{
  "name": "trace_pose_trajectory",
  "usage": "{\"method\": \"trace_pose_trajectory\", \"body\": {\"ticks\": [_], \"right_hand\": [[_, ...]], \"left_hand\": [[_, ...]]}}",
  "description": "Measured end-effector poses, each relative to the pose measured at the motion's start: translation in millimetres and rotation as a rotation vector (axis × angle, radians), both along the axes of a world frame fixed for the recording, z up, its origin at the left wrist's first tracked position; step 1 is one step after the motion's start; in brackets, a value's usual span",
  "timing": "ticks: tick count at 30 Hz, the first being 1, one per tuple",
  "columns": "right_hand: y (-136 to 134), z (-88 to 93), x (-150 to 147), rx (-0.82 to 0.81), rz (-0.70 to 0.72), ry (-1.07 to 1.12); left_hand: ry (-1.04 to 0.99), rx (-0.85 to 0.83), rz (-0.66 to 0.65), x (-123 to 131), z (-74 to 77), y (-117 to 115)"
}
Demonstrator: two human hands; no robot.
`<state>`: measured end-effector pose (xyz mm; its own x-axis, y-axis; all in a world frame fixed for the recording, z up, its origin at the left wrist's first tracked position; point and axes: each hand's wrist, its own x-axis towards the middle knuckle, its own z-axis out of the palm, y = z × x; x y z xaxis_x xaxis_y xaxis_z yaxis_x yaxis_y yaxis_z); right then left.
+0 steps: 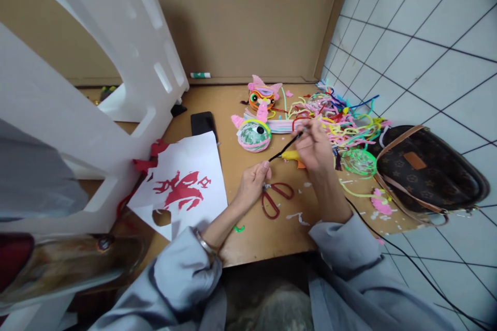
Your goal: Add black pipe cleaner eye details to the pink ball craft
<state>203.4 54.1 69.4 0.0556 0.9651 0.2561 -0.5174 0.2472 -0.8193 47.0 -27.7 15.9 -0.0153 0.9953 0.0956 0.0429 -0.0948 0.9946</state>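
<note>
Both my hands hold a black pipe cleaner (pixel 284 147) stretched between them above the brown table (pixel 248 238). My left hand (pixel 253 180) pinches its lower end, just above red-handled scissors (pixel 274 197). My right hand (pixel 315 146) pinches the upper end, near a yellow piece (pixel 289 155). A green woven ball with pink ears and a black eye (pixel 253 133) lies just beyond my hands. Behind it stands an orange and pink pipe-cleaner animal head (pixel 263 94).
A heap of coloured pipe cleaners (pixel 337 116) fills the right back. A brown patterned bag (pixel 425 171) lies at the right edge, a green disc (pixel 359 162) beside it. White paper with a red cutout (pixel 182 186), a black phone (pixel 202 123) and a white plastic frame (pixel 128 51) are left.
</note>
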Motion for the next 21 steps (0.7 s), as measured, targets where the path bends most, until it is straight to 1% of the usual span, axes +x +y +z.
{"method": "trace_pose_trajectory", "body": {"ticks": [2,3,5,7,10,13,17,19,21], "right_hand": [[7.1,-1.3,9.7,-0.001,-0.087,0.053],[8.8,-2.5,11.4,-0.028,-0.099,0.040],[7.0,-5.5,7.5,-0.095,-0.058,-0.045],[-0.6,-7.7,-3.3,-0.097,-0.007,-0.148],[-15.5,-8.2,-21.6,-0.017,0.014,-0.289],[-27.4,-9.0,-34.3,0.033,0.029,-0.403],[-39.0,-14.5,-46.0,0.107,0.160,-0.576],[-43.6,-17.6,-50.4,0.103,0.197,-0.646],[-46.2,-18.8,-51.9,0.033,0.219,-0.636]], "left_hand": [[-0.145,-0.042,0.023,0.4,-1.8,3.0],[-0.239,-0.064,0.026,0.4,-1.6,4.7],[-0.424,-0.107,0.009,-0.4,1.2,7.8],[-0.523,-0.116,-0.017,-2.1,5.7,9.7],[-0.542,-0.091,-0.042,-4.3,10.0,10.1],[-0.549,-0.094,-0.071,-3.6,8.1,8.7],[-0.593,-0.149,-0.147,1.4,0.6,8.0],[-0.624,-0.178,-0.177,4.0,-2.2,8.3],[-0.610,-0.189,-0.198,5.2,-3.0,8.2]]}}
